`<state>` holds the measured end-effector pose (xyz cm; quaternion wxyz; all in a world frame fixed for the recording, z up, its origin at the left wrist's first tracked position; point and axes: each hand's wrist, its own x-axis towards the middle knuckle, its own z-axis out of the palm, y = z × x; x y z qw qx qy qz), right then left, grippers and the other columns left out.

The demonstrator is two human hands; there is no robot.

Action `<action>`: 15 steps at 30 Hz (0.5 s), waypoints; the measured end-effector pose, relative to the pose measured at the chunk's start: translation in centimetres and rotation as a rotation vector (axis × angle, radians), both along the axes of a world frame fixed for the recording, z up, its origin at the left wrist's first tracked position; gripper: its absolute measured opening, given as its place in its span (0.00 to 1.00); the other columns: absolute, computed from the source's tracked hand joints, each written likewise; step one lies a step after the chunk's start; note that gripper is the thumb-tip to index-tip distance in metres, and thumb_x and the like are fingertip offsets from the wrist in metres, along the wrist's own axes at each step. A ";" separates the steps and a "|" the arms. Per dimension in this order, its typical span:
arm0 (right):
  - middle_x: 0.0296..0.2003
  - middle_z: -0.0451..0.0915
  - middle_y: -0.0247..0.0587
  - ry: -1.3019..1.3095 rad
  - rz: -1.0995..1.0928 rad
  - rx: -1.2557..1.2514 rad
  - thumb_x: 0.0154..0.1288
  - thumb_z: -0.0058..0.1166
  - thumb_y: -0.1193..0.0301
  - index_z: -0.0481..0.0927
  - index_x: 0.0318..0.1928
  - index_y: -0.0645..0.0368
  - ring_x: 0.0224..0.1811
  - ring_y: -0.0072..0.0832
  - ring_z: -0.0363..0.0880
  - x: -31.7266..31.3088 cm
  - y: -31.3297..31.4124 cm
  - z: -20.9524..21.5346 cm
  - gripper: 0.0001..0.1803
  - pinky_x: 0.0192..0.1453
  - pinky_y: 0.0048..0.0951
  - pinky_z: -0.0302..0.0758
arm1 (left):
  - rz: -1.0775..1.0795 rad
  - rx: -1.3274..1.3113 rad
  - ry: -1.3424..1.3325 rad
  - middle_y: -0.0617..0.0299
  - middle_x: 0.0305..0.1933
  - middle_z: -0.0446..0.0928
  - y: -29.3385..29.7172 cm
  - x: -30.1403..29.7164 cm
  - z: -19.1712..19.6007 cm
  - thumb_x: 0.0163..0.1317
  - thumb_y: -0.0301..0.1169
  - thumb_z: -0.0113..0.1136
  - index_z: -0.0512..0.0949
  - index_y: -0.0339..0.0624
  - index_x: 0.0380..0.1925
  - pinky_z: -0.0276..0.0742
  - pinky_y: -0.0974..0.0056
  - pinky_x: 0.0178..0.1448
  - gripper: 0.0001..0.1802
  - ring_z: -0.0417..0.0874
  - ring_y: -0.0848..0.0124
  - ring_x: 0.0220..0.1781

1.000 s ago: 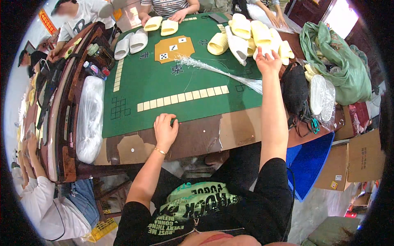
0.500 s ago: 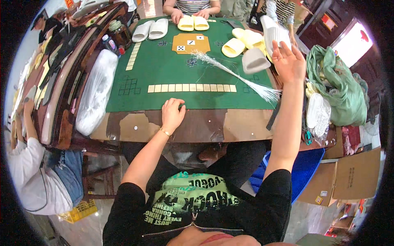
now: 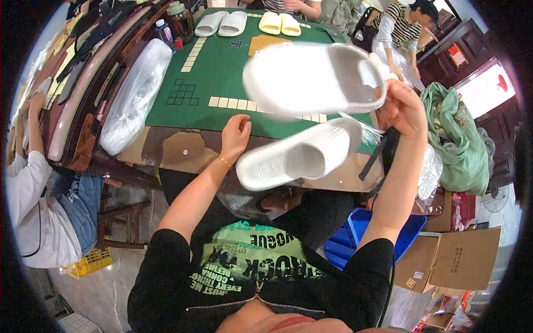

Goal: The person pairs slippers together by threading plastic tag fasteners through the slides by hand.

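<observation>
My right hand [image 3: 401, 108] holds a pair of white slippers up close over the table's near edge. The upper slipper [image 3: 311, 77] shows its open top and strap; the lower slipper [image 3: 297, 155] hangs below it with its ribbed sole toward me. My left hand [image 3: 236, 132] rests with fingers curled on the brown edge of the green-topped table [image 3: 222, 77], beside a row of cream tiles [image 3: 227, 102]. A bundle of thin white plastic ties [image 3: 369, 130] sticks out near my right hand.
At the table's far side lie a white slipper pair [image 3: 222, 23] and a yellow slipper pair [image 3: 280, 23]. A clear plastic-wrapped bundle [image 3: 133, 94] lies at left. A person in white [image 3: 33, 194] sits left; another in stripes [image 3: 397, 33] stands far right. Green bag [image 3: 455, 133], cardboard boxes [image 3: 461, 258].
My right hand has drawn back from the slipper pile at the far right and lifted a white pair toward me. The left hand stays on the table edge.
</observation>
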<state>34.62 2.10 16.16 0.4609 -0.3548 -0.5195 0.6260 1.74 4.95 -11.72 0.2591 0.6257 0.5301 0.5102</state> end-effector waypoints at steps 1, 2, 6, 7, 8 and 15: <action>0.21 0.75 0.33 -0.097 -0.103 -0.021 0.60 0.51 0.68 0.76 0.34 0.66 0.11 0.15 0.58 -1.3 0.4 -0.3 0.11 0.14 0.16 0.53 | 0.038 0.167 0.053 0.55 0.30 0.75 0.3 -0.1 -0.7 0.56 0.28 0.55 0.75 0.36 0.36 0.73 0.63 0.36 0.09 0.76 0.64 0.28; 0.20 0.74 0.32 -0.170 -0.112 -0.048 0.59 0.52 0.68 0.76 0.32 0.64 0.11 0.14 0.59 -2.2 1.2 -1.0 0.10 0.15 0.16 0.53 | 0.038 0.252 -0.039 0.55 0.32 0.76 0.2 -0.3 -1.4 0.54 0.28 0.57 0.75 0.36 0.36 0.74 0.64 0.38 0.10 0.77 0.62 0.31; 0.18 0.72 0.28 -0.525 -0.016 -0.112 0.56 0.56 0.69 0.80 0.30 0.61 0.15 0.13 0.62 -4.9 4.6 -6.2 0.08 0.17 0.16 0.54 | -0.176 -0.158 -0.619 0.61 0.36 0.78 1.3 -1.2 -1.3 0.60 0.30 0.55 0.75 0.36 0.41 0.74 0.69 0.42 0.12 0.77 0.74 0.36; 0.17 0.71 0.28 -0.594 0.026 -0.123 0.57 0.56 0.68 0.80 0.31 0.62 0.16 0.13 0.62 -5.6 5.5 -7.9 0.09 0.18 0.17 0.55 | -0.184 -0.251 -0.669 0.62 0.36 0.78 1.4 -1.8 -0.9 0.62 0.31 0.54 0.74 0.35 0.42 0.73 0.70 0.41 0.12 0.77 0.76 0.35; 0.17 0.70 0.28 -0.665 0.073 -0.086 0.57 0.56 0.67 0.79 0.30 0.62 0.17 0.13 0.62 -5.8 6.7 -10.2 0.09 0.19 0.17 0.57 | -0.190 -0.300 -0.679 0.62 0.36 0.77 1.6 -2.2 -0.5 0.64 0.34 0.52 0.74 0.35 0.43 0.73 0.71 0.40 0.13 0.76 0.77 0.35; 0.32 0.80 0.30 -0.468 0.105 0.095 0.55 0.58 0.69 0.80 0.42 0.58 0.29 0.15 0.72 -10.0 8.1 -17.2 0.14 0.34 0.20 0.72 | -0.248 -0.355 -0.338 0.60 0.41 0.77 1.4 -4.0 1.0 0.59 0.37 0.59 0.72 0.36 0.47 0.73 0.69 0.44 0.20 0.76 0.74 0.41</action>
